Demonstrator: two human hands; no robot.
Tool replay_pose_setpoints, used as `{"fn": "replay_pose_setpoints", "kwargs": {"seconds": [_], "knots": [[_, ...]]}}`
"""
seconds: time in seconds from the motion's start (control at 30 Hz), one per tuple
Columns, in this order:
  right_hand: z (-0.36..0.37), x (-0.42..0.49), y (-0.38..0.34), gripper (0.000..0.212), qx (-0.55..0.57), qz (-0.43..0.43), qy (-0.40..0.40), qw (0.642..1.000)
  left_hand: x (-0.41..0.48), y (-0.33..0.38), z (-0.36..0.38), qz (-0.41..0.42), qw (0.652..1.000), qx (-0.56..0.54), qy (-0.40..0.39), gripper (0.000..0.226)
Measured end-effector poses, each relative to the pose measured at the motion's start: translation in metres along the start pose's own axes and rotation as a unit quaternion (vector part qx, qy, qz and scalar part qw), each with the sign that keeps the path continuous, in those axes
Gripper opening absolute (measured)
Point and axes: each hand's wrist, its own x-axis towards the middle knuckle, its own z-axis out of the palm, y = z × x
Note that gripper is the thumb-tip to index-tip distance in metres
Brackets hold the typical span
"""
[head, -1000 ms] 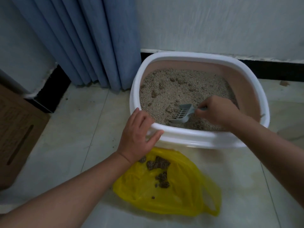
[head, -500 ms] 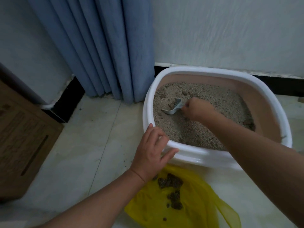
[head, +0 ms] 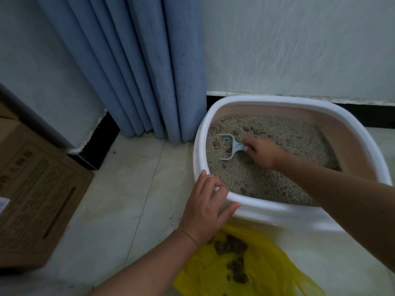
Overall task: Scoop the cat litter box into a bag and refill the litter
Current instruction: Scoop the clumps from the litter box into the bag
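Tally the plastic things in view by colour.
White: 1, the white plastic litter box
Grey: 1, the grey slotted plastic scoop
Yellow: 1, the yellow plastic bag
Total: 3

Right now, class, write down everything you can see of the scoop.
The scoop is pale grey plastic by its look, with a slotted, raised-rim head. The right hand grips its handle and hides most of it. The head points left and rests low in the litter, near the left wall of the box. A few dark clumps seem to lie inside it.
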Motion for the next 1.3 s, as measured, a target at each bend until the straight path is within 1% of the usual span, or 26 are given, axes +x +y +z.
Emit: {"fn": "replay_pose_setpoints", "kwargs": {"seconds": [0.1, 0.2, 0.3, 0.4, 0.53, 0.63, 0.7, 0.83, 0.97, 1.17, 1.3], "knots": [[0.002, -0.01, 0.002, 0.019, 0.026, -0.019, 0.01, 0.999, 0.001, 0.001, 0.0, 0.006, 1.0, 0.003, 0.004, 0.035], [0.003, -0.022, 0.007, 0.01, 0.05, -0.026, 0.011, 0.998, 0.001, 0.001, 0.0, 0.009, 1.0, 0.009, 0.006, 0.033], [0.0, -0.036, 0.015, 0.013, 0.08, 0.002, 0.03, 0.996, 0.001, 0.001, -0.001, 0.007, 1.0, 0.015, 0.0, 0.032], [-0.01, -0.05, 0.022, 0.01, 0.116, 0.027, 0.051, 0.992, 0.002, 0.002, -0.002, 0.012, 1.0, 0.024, -0.002, 0.031], [-0.028, -0.063, 0.031, 0.01, 0.091, 0.024, 0.063, 0.994, 0.003, 0.003, -0.002, 0.006, 1.0, 0.02, -0.006, 0.031], [-0.034, -0.071, 0.035, 0.015, 0.075, 0.036, 0.066, 0.994, 0.001, 0.002, -0.002, 0.004, 1.0, 0.022, -0.014, 0.029], [-0.036, -0.078, 0.035, 0.013, 0.08, 0.04, 0.07, 0.994, 0.001, 0.002, -0.003, 0.01, 0.999, 0.027, -0.015, 0.028], [-0.044, -0.095, 0.033, 0.013, 0.067, 0.045, 0.076, 0.994, 0.004, 0.002, -0.007, 0.047, 0.997, 0.067, -0.008, 0.031], [-0.057, -0.119, 0.029, 0.014, 0.059, 0.044, 0.087, 0.994, 0.01, 0.0, -0.012, 0.084, 0.991, 0.099, -0.019, 0.033], [-0.059, -0.158, 0.019, 0.014, 0.086, 0.023, 0.1, 0.991, 0.009, 0.001, -0.017, 0.086, 0.992, 0.094, -0.021, 0.033], [-0.047, -0.192, 0.0, 0.017, 0.109, -0.018, 0.112, 0.988, 0.015, -0.003, -0.021, 0.121, 0.988, 0.098, -0.023, 0.034]]}}
